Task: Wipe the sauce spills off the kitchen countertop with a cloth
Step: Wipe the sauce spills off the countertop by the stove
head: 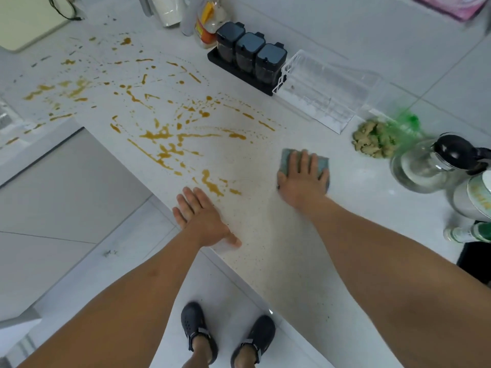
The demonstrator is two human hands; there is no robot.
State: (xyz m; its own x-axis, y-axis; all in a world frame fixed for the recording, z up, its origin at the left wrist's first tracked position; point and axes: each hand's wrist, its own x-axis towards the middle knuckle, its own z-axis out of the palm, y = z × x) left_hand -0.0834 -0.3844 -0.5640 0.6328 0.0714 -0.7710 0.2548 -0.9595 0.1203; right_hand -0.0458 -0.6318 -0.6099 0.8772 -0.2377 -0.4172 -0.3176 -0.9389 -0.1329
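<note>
Brown-orange sauce spills (164,136) streak and spot the white speckled countertop (279,248) from the far left to the middle. A grey-green cloth (288,158) lies flat on the counter, to the right of the spills. My right hand (303,179) presses on it with straight, spread fingers. My left hand (203,217) rests flat on the counter's front edge, fingers straight, just short of the nearest sauce streak (212,184).
Three dark spice jars (249,53) on a black tray and a clear plastic box (326,88) stand at the back. Ginger in a green net bag (377,138), a glass kettle (430,160) and bottles crowd the right. A cutting board (29,19) lies far left.
</note>
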